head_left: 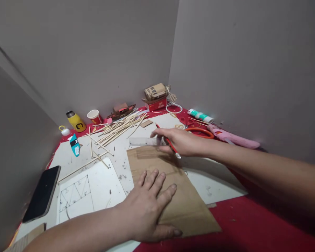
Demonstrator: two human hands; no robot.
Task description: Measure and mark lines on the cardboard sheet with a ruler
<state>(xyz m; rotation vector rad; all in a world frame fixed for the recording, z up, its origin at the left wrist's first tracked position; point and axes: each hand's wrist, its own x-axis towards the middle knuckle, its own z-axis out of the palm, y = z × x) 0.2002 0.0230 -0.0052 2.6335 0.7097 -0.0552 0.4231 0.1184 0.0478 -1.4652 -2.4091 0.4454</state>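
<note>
**Ruler (140, 141) runs 9 to 3 by the cardboard's (181, 204) far edge, right hand (178, 141) nearest**

I take 12 as straight up my head view. The relation I would judge everything by is ruler against cardboard: the ruler's long axis lies crosswise, 9 to 3, while the cardboard's runs slantwise, roughly 11 to 5. From my right hand, the ruler's clear end sticks out toward 9. From my left hand (148, 206), it sits at 12, well apart. Whether the ruler touches the cardboard or hangs just above it, I cannot tell.

My right hand is closed in a pinch on the ruler, with a red pencil (170, 142) lying slantwise across its fingers, 11 to 5. My left hand is spread wide and flat on the cardboard, fingertips toward 12 and 1, thumb toward 4; it grips nothing.

The cardboard lies under my left palm, reaching out past it toward 12 and 3, and at 6 from my right hand. Sticks (120, 129) lie at 11 from my left hand, and the phone (42, 194) at 9. An orange handle (199, 132) is just beside my right hand, toward 2.
</note>
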